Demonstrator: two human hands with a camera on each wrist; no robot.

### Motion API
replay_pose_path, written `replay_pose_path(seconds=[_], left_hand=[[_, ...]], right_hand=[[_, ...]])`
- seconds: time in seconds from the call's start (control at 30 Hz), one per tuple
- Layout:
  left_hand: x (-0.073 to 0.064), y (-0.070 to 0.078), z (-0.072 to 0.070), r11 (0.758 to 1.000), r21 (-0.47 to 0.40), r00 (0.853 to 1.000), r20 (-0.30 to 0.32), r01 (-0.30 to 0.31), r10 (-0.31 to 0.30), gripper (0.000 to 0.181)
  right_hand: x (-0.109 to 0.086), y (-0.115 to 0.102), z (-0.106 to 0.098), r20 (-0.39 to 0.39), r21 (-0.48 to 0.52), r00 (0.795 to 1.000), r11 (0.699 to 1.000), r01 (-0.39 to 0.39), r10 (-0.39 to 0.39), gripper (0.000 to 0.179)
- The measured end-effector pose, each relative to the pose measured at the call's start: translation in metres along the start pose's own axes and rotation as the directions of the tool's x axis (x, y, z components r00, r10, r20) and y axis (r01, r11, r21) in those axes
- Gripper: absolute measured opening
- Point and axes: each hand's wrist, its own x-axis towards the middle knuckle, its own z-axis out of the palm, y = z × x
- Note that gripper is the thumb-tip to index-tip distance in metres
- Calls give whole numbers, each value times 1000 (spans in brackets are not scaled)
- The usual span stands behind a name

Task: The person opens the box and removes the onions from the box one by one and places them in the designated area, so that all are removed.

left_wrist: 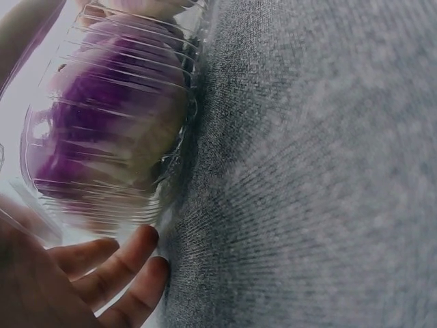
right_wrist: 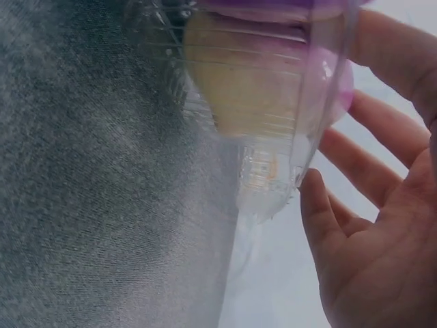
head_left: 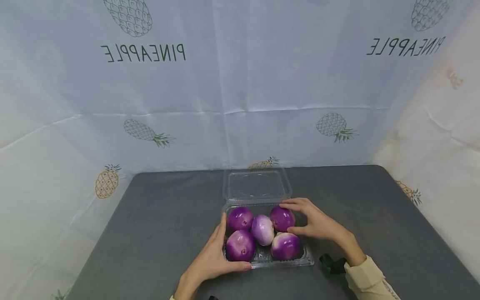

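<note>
A clear plastic clamshell box (head_left: 275, 264) lies on the grey table with its lid (head_left: 256, 185) folded back. Several glossy, round purple-and-white vegetables fill it: two at the left, a paler one (head_left: 262, 230) in the middle, two at the right. My left hand (head_left: 211, 254) spans the box's front left corner, fingers along the left side, thumb at the front edge; its fingertips sit low by the ribbed wall in the left wrist view. My right hand (head_left: 315, 218) reaches over the right rim, thumb and forefinger around the back right purple vegetable (head_left: 282, 218).
The grey table (head_left: 168, 216) extends on both sides of the box. White cloth (head_left: 240, 83) printed with pineapples hangs behind and beside it. A dark strap-like piece (head_left: 331, 264) is at my right wrist, beside the cream sleeve (head_left: 369, 277).
</note>
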Motion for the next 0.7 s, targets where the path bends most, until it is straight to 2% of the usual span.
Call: replay_pose_path(seconds=[0.47,0.7], left_hand=[[-1,0,-1,1000,-11,1000,13,-8,8,146],[0,0,-1,1000,-22,1000,16,17,-16,147]], right_hand=[[-1,-1,-4,79,2,997,1000,23,-23,71],[-1,-3,-3,99,-9,995,1000,24,-23,76]])
